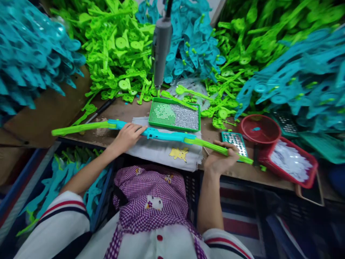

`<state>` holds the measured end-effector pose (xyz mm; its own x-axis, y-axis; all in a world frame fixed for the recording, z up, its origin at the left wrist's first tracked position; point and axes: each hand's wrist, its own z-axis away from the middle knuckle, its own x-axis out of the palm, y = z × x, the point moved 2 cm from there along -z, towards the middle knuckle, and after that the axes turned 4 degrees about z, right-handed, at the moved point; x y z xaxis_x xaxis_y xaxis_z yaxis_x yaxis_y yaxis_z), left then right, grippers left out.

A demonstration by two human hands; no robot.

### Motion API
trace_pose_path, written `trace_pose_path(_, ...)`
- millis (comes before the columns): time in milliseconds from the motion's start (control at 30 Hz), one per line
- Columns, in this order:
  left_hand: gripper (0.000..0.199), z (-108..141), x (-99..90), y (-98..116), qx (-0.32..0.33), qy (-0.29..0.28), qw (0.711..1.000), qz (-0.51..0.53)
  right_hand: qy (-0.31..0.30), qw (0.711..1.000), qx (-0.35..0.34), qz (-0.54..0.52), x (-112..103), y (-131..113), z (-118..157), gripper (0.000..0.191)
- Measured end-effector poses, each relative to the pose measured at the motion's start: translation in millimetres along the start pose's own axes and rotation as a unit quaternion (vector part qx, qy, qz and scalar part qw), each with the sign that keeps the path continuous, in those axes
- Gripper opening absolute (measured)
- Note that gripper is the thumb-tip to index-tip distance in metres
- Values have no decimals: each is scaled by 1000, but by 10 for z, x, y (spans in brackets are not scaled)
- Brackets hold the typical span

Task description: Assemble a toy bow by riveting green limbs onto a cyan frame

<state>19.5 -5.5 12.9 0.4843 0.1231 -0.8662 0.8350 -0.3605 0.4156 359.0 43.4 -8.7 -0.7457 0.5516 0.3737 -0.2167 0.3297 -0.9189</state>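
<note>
A long assembled plastic piece (167, 136), blue in the middle with a green arm at each end, spans the front of the bench above a white cloth (159, 153) with a yellow figure. My left hand (129, 136) is closed on its blue part, left of the middle. The fingers of my right hand (222, 160) wrap round the green arm on the right. Behind the piece lies a green tray (175, 126) of small metal parts, with a loose green part across it. A grey electric screwdriver (162, 50) hangs upright above the tray's back edge.
Piles of green parts (115, 46) and blue parts (188, 43) rise behind. At right are a red bowl (260, 129), a red bin (312, 176) of white pieces and a small tray (234, 142). A blue crate (106, 194) of assembled pieces stands low at left.
</note>
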Motion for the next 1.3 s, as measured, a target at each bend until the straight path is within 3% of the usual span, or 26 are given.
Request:
trace_pose_path(100, 38, 101, -36, -77, 42, -27, 996, -73, -33, 998, 45, 37, -141, -8, 170, 22)
trace_pose_path(233, 36, 263, 12, -128, 64, -5, 992, -106, -60, 982, 168, 61, -329, 35, 364, 27)
trace_pose_path(300, 36, 265, 1, -150, 73, -11, 991, -113, -75, 978, 178, 75, -328, 4, 356, 31)
trace_pose_path(467, 37, 38, -194, -222, 54, -59, 991, -104, -64, 975, 98, 188, -115, -91, 3, 43)
trace_pose_path(567, 44, -106, -290, -212, 4, -96, 992, -84, -125, 961, 90, 232, -76, -74, -214, 47)
trace_pose_path(633, 50, -161, -305, -196, -45, -123, 989, -62, -138, 952, 71, 265, -181, -99, -283, 49)
trace_pose_path(767, 62, -235, -208, -207, -134, -207, 968, 38, -65, 940, -20, 333, -491, -277, -356, 39)
trace_pose_path(833, 68, -290, -129, -219, -161, -246, 950, 101, -76, 922, -64, 373, -573, -366, -475, 35)
trace_pose_path(933, 73, -372, -28, -227, -181, -270, 931, 168, -120, 862, -109, 481, -686, -470, -826, 31)
trace_pose_path(1100, 72, -386, 93, -229, -202, -262, 920, 209, -82, 742, -152, 648, -897, -639, -1535, 30)
trace_pose_path(1167, 74, -368, 137, -193, -210, -262, 918, 211, -124, 698, -157, 688, -796, -612, -1748, 31)
trace_pose_path(1300, 77, -346, 170, -67, -211, -242, 924, 206, -171, 580, -68, 794, -422, -440, -2032, 35)
